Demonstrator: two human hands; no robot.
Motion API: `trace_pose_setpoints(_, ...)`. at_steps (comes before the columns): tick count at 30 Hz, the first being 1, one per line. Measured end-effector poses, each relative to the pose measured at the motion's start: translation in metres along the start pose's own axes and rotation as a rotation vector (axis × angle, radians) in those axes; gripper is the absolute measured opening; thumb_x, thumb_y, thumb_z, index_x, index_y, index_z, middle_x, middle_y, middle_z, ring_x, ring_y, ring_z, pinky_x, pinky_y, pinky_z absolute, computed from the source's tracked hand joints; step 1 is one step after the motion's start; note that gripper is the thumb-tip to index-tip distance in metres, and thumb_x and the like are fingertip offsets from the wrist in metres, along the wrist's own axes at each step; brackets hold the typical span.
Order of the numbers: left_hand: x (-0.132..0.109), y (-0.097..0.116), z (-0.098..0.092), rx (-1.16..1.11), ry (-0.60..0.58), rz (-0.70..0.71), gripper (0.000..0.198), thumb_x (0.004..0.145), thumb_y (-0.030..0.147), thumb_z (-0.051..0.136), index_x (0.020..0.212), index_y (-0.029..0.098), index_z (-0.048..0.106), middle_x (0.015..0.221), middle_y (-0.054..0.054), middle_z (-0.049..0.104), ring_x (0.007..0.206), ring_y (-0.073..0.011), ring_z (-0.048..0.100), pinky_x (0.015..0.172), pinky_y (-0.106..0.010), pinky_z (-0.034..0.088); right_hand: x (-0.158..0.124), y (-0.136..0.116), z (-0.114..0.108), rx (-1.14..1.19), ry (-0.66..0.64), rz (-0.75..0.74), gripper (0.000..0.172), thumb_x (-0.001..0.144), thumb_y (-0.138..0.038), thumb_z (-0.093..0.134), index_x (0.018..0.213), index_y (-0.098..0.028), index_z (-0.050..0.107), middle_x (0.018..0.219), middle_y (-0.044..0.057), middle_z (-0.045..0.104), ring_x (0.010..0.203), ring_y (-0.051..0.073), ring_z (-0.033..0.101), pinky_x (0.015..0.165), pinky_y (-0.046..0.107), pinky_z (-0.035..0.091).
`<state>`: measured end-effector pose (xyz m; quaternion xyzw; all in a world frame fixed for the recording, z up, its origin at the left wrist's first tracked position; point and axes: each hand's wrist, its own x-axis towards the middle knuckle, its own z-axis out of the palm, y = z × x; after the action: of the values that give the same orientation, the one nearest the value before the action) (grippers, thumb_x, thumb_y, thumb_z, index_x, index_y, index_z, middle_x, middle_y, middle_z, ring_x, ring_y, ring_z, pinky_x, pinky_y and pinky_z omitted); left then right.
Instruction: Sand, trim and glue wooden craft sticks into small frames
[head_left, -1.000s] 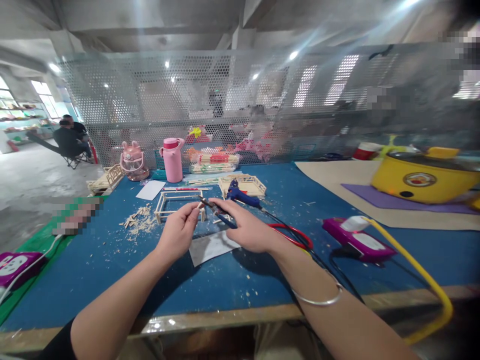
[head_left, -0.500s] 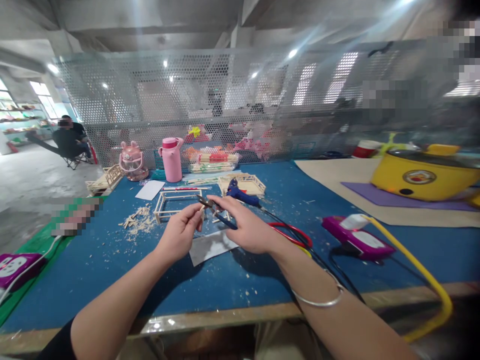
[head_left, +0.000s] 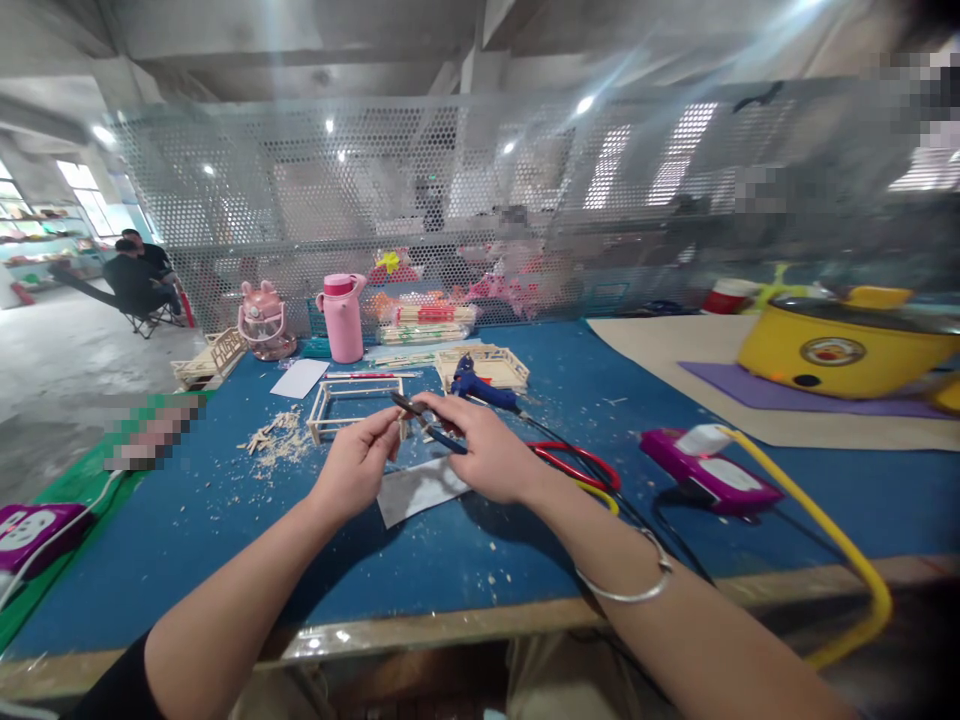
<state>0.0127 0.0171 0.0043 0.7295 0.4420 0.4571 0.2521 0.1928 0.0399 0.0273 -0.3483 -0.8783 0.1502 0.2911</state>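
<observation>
My left hand is pinched on a thin wooden stick, held up over the blue table. My right hand grips small blue-handled cutters, whose jaws meet the stick's tip just above the left fingers. Under both hands lies a grey sheet of paper. A wooden stick frame stands right behind the hands, and a blue glue gun lies beyond the right hand. A silver bangle sits on my right wrist.
Wood scraps litter the table left of the frame. A pink bottle, pink cup and stick bundles line the mesh screen. Purple power strips, red and yellow cables and a yellow cooker lie right. People sit far left.
Both hands have stayed together over the grey paper, shifting only slightly; the cutters remain at the stick's tip.
</observation>
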Motion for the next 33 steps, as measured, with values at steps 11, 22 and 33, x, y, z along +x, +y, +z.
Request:
trace_pose_setpoints(11, 0.001, 0.001, -0.002, -0.049, 0.026, 0.011, 0.034, 0.088, 0.030, 0.038, 0.105, 0.014, 0.062, 0.057, 0.004, 0.042, 0.056, -0.0101, 0.040, 0.058, -0.022, 0.034, 0.001, 0.002, 0.010, 0.185, 0.074, -0.011, 0.070, 0.055, -0.002, 0.042, 0.123, -0.017, 0.052, 0.114, 0.007, 0.061, 0.105, 0.022, 0.054, 0.091, 0.034, 0.040)
trace_pose_setpoints(22, 0.003, -0.002, -0.002, -0.284, 0.021, -0.058, 0.039, 0.087, 0.041, 0.041, 0.109, 0.015, 0.059, 0.058, 0.004, 0.046, 0.049, -0.0079, 0.036, 0.051, -0.021, 0.033, 0.005, 0.011, 0.009, 0.363, -0.029, 0.024, 0.076, 0.057, -0.004, 0.042, 0.131, -0.020, 0.039, 0.128, 0.006, 0.049, 0.120, 0.022, 0.043, 0.099, 0.037, 0.035)
trace_pose_setpoints(33, 0.002, 0.002, -0.004, -0.172, 0.107, -0.040, 0.027, 0.080, 0.033, 0.052, 0.092, 0.014, 0.068, 0.070, -0.002, 0.064, 0.055, -0.0089, 0.043, 0.053, -0.021, 0.037, 0.001, 0.001, 0.002, -0.033, 0.015, -0.081, 0.080, 0.056, -0.005, 0.045, 0.133, -0.022, 0.030, 0.116, 0.010, 0.047, 0.110, 0.027, 0.042, 0.096, 0.048, 0.032)
